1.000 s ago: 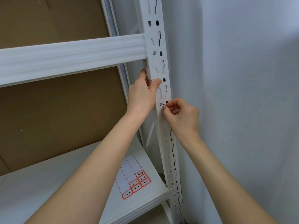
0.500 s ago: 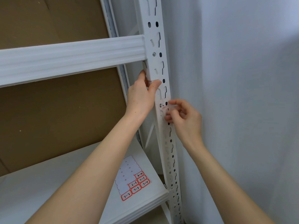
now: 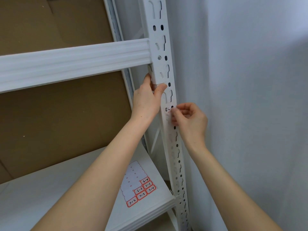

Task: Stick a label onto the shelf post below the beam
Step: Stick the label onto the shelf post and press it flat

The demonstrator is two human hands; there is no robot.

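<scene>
as left fingers point(image 3: 161, 91) still grip the post point(image 3: 173, 148), right fingers point(image 3: 175, 112) pinch the label point(image 3: 168, 110).

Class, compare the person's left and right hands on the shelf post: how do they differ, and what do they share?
Height: the left hand sits just below the beam; the right hand is lower on the post. Grip: the left hand wraps the post, thumb across its front; the right hand pinches a small red-edged label at it. Shared: both touch the white post.
</scene>
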